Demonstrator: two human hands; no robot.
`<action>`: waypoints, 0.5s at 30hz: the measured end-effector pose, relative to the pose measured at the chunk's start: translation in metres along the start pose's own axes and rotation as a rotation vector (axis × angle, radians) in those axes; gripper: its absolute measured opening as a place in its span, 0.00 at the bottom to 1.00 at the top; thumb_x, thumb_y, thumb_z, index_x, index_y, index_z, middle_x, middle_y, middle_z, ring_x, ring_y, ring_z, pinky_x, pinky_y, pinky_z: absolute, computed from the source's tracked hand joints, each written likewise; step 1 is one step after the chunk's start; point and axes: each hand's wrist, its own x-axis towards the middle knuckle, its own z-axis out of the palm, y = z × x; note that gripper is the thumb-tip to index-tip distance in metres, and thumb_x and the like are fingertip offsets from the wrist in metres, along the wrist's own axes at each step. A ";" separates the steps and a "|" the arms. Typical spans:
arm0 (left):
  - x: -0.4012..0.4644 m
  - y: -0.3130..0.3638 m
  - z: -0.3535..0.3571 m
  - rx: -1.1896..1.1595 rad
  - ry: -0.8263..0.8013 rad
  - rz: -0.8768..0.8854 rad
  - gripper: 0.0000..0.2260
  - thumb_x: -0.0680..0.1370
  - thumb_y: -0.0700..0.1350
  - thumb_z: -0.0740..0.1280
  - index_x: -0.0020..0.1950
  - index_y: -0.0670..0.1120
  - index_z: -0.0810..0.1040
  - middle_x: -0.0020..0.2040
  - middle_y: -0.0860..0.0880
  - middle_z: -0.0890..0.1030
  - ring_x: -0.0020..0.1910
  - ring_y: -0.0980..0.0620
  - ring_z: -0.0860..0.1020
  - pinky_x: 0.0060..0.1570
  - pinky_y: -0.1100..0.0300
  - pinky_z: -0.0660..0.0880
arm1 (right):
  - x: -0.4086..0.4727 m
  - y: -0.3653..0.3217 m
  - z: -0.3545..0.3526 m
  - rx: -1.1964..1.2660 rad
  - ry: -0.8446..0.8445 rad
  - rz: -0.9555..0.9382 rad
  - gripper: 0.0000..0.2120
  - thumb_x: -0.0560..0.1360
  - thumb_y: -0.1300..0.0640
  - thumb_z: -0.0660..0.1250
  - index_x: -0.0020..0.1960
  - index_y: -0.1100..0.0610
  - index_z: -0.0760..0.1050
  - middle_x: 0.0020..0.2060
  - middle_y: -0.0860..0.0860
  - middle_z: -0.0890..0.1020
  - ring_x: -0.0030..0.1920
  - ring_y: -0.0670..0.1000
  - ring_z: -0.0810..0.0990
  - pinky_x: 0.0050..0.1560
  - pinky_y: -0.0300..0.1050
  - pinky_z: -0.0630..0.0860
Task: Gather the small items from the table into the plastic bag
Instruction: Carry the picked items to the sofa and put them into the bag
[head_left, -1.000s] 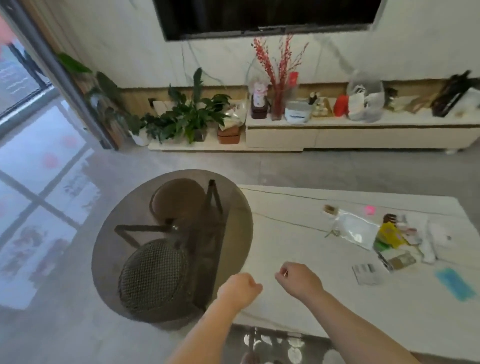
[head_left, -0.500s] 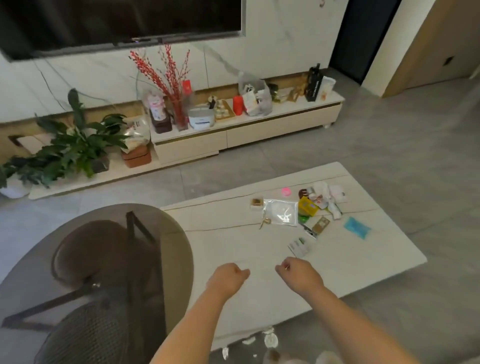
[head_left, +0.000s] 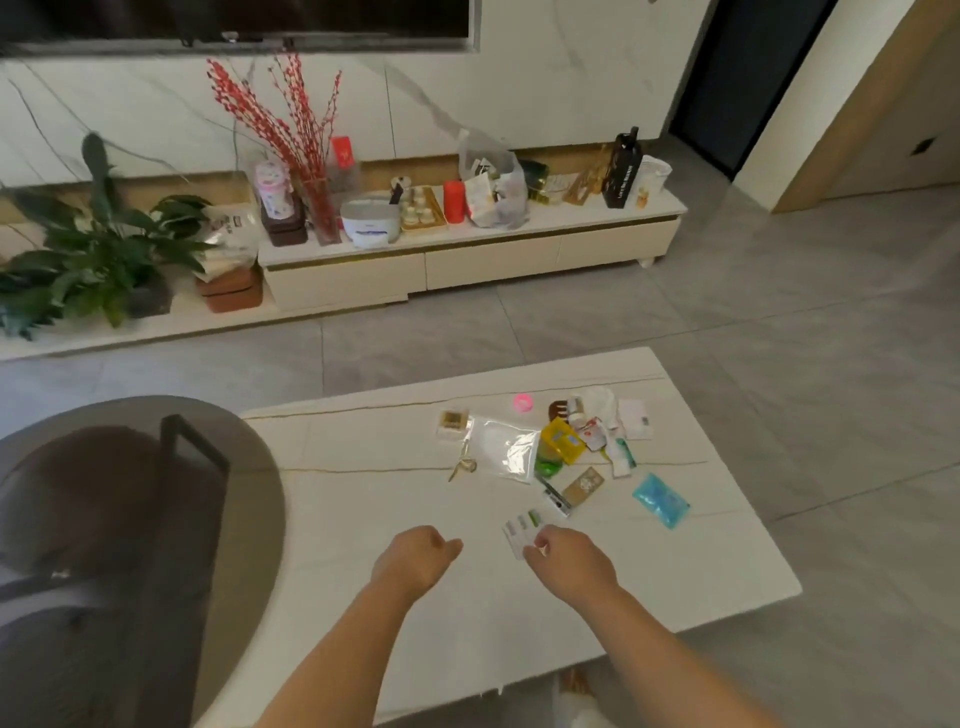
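On the white tabletop (head_left: 363, 519) the plastic bag (head_left: 506, 447) lies flat and empty, with the small items scattered just beside it on its right. My left hand (head_left: 415, 558) is curled into a fist and holds nothing. My right hand (head_left: 566, 558) has its grip curled above the small white card (head_left: 522, 525); whether it already touches I cannot tell. I should pinch the card by its edge, then open the bag mouth with my left.
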 end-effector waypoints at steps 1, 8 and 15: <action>0.006 0.013 0.011 -0.027 -0.001 -0.024 0.15 0.78 0.58 0.60 0.52 0.47 0.76 0.50 0.50 0.79 0.52 0.50 0.78 0.52 0.57 0.74 | 0.011 0.012 -0.008 -0.016 -0.018 -0.012 0.18 0.78 0.45 0.58 0.62 0.53 0.74 0.57 0.50 0.80 0.58 0.52 0.77 0.54 0.45 0.74; 0.055 0.097 0.083 -0.151 -0.003 -0.107 0.16 0.78 0.59 0.60 0.55 0.49 0.77 0.53 0.50 0.80 0.50 0.51 0.78 0.54 0.56 0.76 | 0.087 0.090 -0.042 -0.092 -0.141 -0.042 0.20 0.79 0.45 0.58 0.67 0.53 0.70 0.62 0.50 0.77 0.61 0.52 0.76 0.57 0.45 0.74; 0.101 0.118 0.130 -0.170 -0.045 -0.205 0.19 0.78 0.59 0.60 0.64 0.51 0.75 0.61 0.51 0.78 0.57 0.51 0.77 0.56 0.58 0.74 | 0.148 0.136 -0.034 -0.045 -0.212 0.007 0.22 0.79 0.46 0.58 0.70 0.53 0.66 0.65 0.51 0.75 0.63 0.51 0.74 0.57 0.45 0.73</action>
